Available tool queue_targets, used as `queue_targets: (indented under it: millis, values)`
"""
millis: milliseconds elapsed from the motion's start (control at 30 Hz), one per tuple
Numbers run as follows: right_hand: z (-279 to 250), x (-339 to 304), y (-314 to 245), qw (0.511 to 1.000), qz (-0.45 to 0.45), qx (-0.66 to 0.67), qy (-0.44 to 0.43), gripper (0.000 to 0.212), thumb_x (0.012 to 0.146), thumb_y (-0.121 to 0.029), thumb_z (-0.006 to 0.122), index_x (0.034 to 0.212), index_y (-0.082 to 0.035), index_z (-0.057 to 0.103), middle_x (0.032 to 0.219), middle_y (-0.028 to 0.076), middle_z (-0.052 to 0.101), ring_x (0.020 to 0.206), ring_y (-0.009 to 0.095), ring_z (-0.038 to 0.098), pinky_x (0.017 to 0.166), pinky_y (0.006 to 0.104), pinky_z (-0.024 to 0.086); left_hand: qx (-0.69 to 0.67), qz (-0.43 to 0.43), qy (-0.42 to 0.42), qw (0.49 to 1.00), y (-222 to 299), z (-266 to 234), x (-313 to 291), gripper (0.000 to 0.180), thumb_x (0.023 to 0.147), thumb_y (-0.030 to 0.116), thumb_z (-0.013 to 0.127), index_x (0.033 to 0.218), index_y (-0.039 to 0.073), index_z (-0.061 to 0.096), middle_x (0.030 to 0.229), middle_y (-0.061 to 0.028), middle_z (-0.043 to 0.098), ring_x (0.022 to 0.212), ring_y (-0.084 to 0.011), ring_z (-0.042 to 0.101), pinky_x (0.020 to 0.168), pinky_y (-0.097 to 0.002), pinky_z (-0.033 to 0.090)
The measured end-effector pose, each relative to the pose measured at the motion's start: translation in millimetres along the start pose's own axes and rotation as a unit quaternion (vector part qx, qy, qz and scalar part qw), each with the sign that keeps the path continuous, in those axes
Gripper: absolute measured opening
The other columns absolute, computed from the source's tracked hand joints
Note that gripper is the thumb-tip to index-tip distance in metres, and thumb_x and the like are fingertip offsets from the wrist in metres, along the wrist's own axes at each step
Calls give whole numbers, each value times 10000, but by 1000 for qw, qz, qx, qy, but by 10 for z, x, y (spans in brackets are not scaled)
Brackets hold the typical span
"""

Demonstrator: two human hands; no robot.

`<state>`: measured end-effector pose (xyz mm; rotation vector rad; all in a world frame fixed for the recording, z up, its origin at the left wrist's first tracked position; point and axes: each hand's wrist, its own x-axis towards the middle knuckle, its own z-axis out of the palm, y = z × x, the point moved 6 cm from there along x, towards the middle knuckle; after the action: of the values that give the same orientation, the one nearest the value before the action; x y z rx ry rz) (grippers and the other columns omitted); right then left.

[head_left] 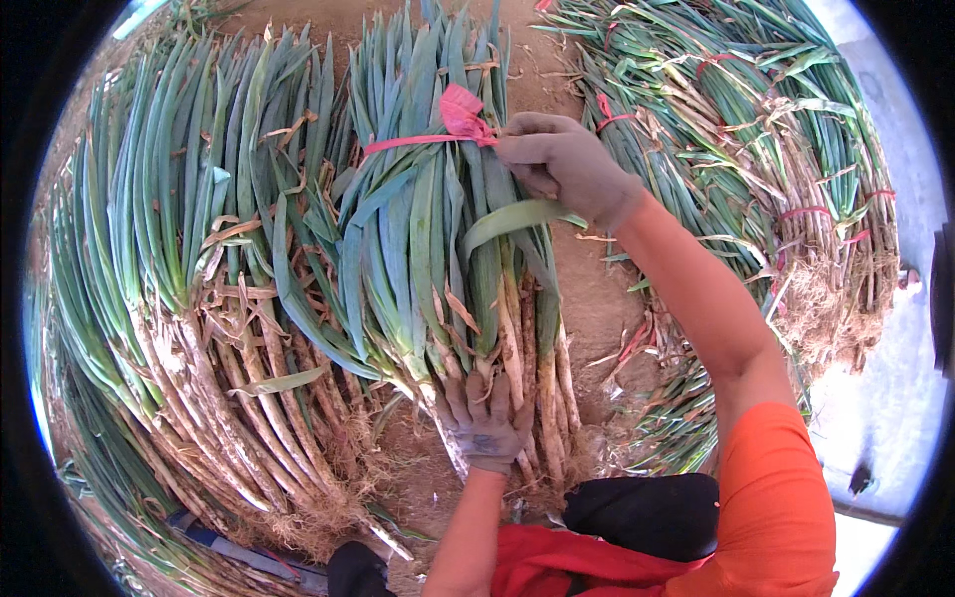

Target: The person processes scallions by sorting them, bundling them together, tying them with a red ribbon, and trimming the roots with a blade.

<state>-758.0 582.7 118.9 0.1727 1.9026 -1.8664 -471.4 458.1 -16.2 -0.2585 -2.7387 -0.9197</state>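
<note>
We had our right hand (562, 164), in a grey glove, closed in a pinch at the end of a pink tie (418, 141) that ran across the upper leaves of a leek bundle (428, 229). Our left hand (487, 428), gloved too, lay with its fingers spread over the pale stalks near the bundle's lower end; how firmly it pressed, we could not tell. The bundle lay between our two hands and beyond them, green leaves pointing away from us and roots toward us. A bunched knot of the tie stood up just left of our right fingertips, and one broad leaf (512, 219) curved across the stalks below.

Just left of the bundle we saw a wide heap of leeks (189, 229), its roots tangled at the near end. Brown soil (597, 279) showed to the right, and past it lay several tied bundles (736, 129) with red bands. Nearest us were our dark-clad knee (647, 512) and an orange sleeve (771, 488).
</note>
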Motion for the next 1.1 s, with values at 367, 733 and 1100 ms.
queue_targets:
  millis: [367,733,1100]
  values:
    - [249,-876,-9,993,-53,92,-52,131,901,-129,614,846,-41,534,654,22,508,473,82,407,473,235,342,-8,-11,-17,1000,-61,49,-39,630,860,542,568,1379,207,444,1509,-103,301,1341,-433,309,1066,-642,231]
    - [-443,40,-16,967,-184,43,168,282,938,-200,600,1186,-64,596,993,64,622,908,154,597,785,303,498,-5,-21,-2,1000,-63,52,-59,684,893,572,513,1464,221,377,1558,-77,251,1404,-427,223,1114,-619,187]
    - [-646,284,35,808,-233,-399,365,198,843,-265,655,914,-82,679,1027,127,646,952,388,599,832,454,463,-6,-23,-13,1000,-61,25,-54,688,873,580,533,1440,212,404,1542,-90,273,1385,-420,260,1105,-607,197]
